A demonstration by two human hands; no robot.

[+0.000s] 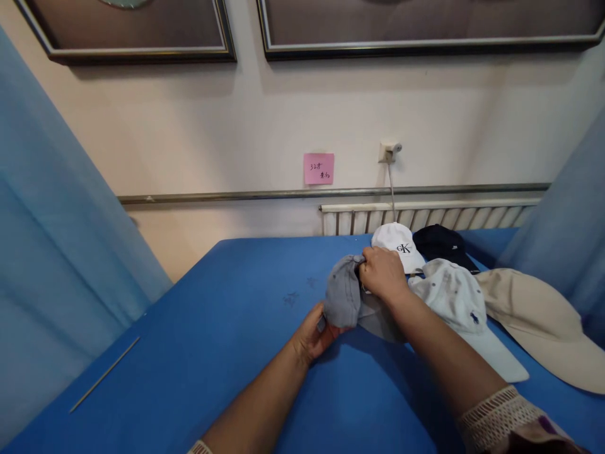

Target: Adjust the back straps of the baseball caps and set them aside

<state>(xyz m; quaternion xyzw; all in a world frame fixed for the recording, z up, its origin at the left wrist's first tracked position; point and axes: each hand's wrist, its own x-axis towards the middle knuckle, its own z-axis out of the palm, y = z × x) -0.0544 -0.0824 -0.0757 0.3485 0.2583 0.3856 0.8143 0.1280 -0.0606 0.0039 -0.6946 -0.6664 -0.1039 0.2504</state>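
Observation:
A grey baseball cap (342, 294) is held between my two hands above the blue table. My left hand (314, 337) grips its lower left side, thumb in front and fingers underneath. My right hand (382, 271) is closed on the cap's upper right edge. Part of the brim shows below my right wrist, partly hidden by the forearm. Just behind the right hand lies a white cap (396, 243) with dark lettering. A pale cap (451, 296) with a small dark logo is beside my right forearm, which covers part of it.
A black cap (439, 244) and a large beige cap (534, 309) lie at the right of the blue table (203, 353). A thin stick (104, 375) lies near the left edge. Behind are a radiator (454, 217), a rail (246, 196) and a plugged-in socket (387, 152). Blue curtains (61, 239) flank the table.

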